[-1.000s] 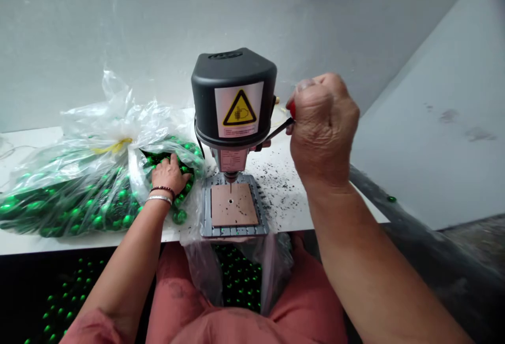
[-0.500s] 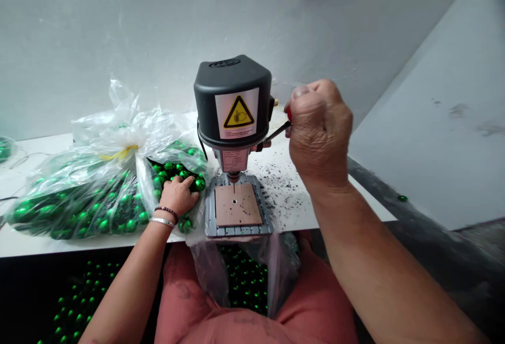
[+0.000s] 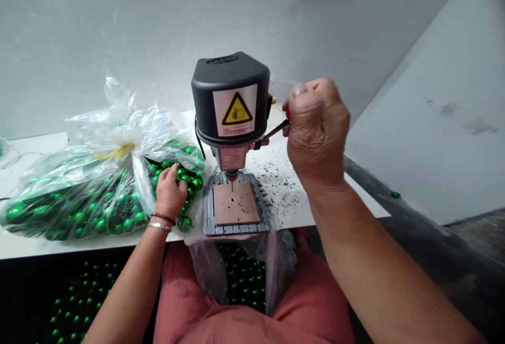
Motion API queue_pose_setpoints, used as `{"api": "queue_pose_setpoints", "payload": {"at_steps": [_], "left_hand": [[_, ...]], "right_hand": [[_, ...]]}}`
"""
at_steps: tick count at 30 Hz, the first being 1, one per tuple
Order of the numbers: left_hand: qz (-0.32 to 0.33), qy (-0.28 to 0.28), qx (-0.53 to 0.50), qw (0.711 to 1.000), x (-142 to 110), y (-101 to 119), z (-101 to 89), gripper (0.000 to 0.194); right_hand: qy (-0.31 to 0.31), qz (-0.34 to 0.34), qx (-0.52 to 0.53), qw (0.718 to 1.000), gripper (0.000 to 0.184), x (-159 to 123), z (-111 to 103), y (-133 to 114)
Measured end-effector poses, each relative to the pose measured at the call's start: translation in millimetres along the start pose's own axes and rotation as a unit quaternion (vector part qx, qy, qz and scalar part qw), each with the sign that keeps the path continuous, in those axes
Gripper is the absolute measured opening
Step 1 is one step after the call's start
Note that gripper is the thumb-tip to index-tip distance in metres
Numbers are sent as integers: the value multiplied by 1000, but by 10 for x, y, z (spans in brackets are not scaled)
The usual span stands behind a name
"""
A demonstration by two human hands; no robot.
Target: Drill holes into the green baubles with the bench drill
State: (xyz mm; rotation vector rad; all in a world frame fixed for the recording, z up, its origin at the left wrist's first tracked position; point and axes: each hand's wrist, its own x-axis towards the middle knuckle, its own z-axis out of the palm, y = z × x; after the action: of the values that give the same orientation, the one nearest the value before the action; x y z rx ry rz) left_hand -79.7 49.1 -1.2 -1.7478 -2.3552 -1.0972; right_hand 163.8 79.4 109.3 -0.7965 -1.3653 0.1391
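My right hand (image 3: 317,133) is a closed fist around the red grip of the black feed lever (image 3: 274,131) on a small bench drill press (image 3: 231,99). The drill bit sits just above a copper-coloured plate (image 3: 232,203) with a small central hole, set in a grey base. My left hand (image 3: 169,191) is curled among shiny green beads (image 3: 191,180) in the opening of a clear plastic bag (image 3: 79,199). A yellow tie (image 3: 116,150) binds the bag's neck.
Dark drilling debris is scattered over the white bench (image 3: 292,212) right of the drill. A clear bag with green beads (image 3: 242,275) hangs below the bench front, and more beads (image 3: 82,296) lie at lower left. One green bead (image 3: 395,194) rests on a dark ledge at right.
My left hand has moved up and curled its fingers among the beads. My right fist stays on the lever, and the view has shifted slightly.
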Motion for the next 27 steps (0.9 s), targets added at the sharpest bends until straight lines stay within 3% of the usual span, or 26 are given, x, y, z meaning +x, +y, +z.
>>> {"api": "queue_pose_setpoints", "payload": {"at_steps": [2,5,7,10,11,13,17,21,27], "left_hand": [[-62,-25,-160,985,-41,68,-96,50],[-118,-100,-330,931,-135,194,-181,45],[-160,-147,-417,882,-204,274,-176,40],[-223,-218,-547,777,-307,355,-98,21],[-230,-234,-561,760,-338,371,-64,17],[-237,-252,-553,758,-394,393,0,24],[-231,-279,-479,799,-439,424,95,46],[-225,-316,-460,799,-398,466,159,46],[-191,-356,-376,834,-360,565,218,44]], "right_hand": [[1,0,2,1000,33,-1,0,1],[5,1,5,1000,33,-6,0,-10],[6,3,6,1000,32,-8,-2,-23],[4,6,8,1000,32,-8,-10,-36],[1,7,8,1000,32,-6,-14,-37],[-1,7,7,1000,31,-1,-19,-35],[11,-7,-1,1000,29,10,-21,-34],[6,-2,0,1000,30,11,-30,-56],[2,9,16,1000,30,9,-51,-72]]}}
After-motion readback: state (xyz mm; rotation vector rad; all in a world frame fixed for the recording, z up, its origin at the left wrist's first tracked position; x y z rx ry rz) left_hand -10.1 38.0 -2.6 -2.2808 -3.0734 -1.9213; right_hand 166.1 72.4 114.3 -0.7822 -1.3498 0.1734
